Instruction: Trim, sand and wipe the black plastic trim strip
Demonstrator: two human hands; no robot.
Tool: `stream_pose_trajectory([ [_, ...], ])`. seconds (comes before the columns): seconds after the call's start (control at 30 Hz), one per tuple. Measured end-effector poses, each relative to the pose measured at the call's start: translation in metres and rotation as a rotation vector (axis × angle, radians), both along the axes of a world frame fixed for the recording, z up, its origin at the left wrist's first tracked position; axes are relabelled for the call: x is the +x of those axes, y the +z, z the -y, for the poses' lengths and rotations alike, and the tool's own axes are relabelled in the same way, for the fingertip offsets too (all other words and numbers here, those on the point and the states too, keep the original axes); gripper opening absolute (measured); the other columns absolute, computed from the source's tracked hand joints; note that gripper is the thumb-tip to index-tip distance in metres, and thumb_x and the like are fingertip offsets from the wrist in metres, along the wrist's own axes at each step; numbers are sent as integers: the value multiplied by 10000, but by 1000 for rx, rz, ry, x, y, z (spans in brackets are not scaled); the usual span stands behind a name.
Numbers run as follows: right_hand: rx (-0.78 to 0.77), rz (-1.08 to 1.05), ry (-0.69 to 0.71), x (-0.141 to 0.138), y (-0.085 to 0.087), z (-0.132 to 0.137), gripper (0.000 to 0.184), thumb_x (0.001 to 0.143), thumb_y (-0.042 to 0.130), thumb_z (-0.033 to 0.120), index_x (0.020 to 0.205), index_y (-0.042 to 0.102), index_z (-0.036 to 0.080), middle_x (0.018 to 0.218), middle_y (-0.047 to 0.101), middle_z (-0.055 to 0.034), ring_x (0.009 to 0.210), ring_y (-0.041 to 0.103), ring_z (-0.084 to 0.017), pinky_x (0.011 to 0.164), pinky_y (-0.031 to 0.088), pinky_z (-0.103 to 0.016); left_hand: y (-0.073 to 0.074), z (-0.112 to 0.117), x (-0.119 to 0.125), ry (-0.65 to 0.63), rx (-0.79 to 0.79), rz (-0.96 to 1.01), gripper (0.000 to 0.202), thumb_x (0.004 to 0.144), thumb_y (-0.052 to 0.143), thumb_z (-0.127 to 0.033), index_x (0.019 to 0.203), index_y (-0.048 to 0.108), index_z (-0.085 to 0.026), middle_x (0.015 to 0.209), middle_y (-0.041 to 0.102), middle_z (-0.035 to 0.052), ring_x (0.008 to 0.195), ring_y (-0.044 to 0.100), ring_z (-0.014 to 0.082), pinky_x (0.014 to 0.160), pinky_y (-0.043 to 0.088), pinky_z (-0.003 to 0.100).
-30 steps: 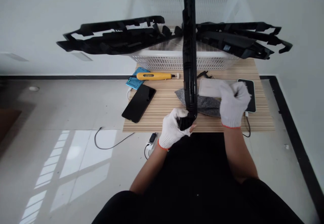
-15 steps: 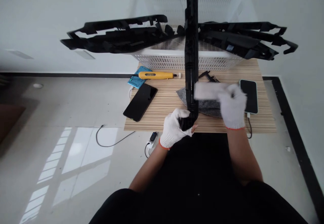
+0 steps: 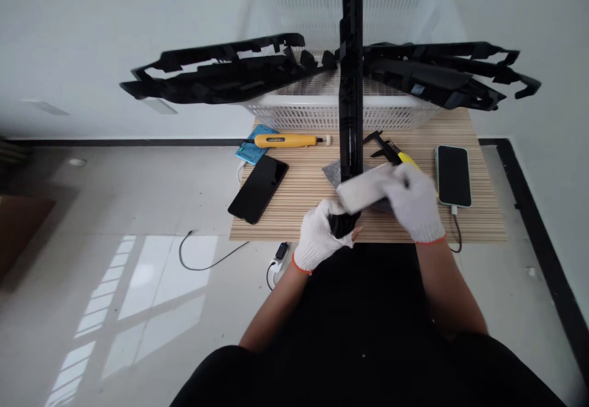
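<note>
My left hand [image 3: 321, 235], in a white knit glove, is closed around the near end of a long black plastic trim piece [image 3: 351, 81]. The piece points away from me, over the table and past the basket. My right hand [image 3: 411, 201], also gloved, grips a flat white rectangular pad [image 3: 365, 188], blurred by motion. The pad lies across the trim piece just above my left hand; whether it touches cannot be made out. Beneath them a grey cloth [image 3: 332, 174] is partly covered.
A white plastic basket [image 3: 294, 115] at the back carries more black trim pieces [image 3: 221, 81], jutting out both sides. On the table [image 3: 294, 210] lie a yellow pen-like power tool [image 3: 285, 141], a blue pad [image 3: 252, 154], a black phone [image 3: 258, 189], a black caliper [image 3: 384, 149] and a charging phone [image 3: 453, 175].
My right hand has brought the white pad down the trim piece toward my left hand and tilted it. The caliper and something yellow beside it now show more. My left hand keeps its grip.
</note>
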State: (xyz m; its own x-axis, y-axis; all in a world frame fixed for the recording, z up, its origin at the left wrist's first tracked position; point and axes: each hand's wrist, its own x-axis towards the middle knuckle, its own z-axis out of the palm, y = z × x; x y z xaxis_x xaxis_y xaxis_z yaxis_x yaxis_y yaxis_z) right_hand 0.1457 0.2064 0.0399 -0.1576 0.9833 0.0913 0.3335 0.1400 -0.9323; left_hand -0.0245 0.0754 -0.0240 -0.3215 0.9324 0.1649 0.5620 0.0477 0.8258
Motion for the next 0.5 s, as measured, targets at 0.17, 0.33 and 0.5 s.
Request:
stream_pose_trajectory([
  [0.17, 47, -24, 35, 6, -1, 3, 429, 842, 706, 406, 661, 352, 243, 624, 382, 66, 617, 362, -120, 611, 338, -288, 3, 1, 0, 5, 6, -28, 482, 627, 901, -479, 873, 557, -247, 780, 725, -1, 699, 728, 218, 657, 574, 329],
  [0.33, 329, 54, -339, 7, -2, 6, 434, 859, 686, 361, 642, 327, 250, 625, 344, 61, 652, 357, -132, 675, 352, -304, 4, 1, 0, -36, 29, -9, 459, 681, 886, -464, 947, 581, -249, 926, 765, 24, 830, 758, 233, 758, 592, 354],
  [0.5, 177, 119, 56, 5, -5, 5, 402, 877, 677, 416, 655, 385, 251, 631, 388, 44, 631, 368, -147, 611, 348, -304, 4, -1, 0, 7, -13, -47, 432, 670, 885, -434, 895, 558, -262, 768, 718, 7, 721, 737, 257, 672, 579, 389],
])
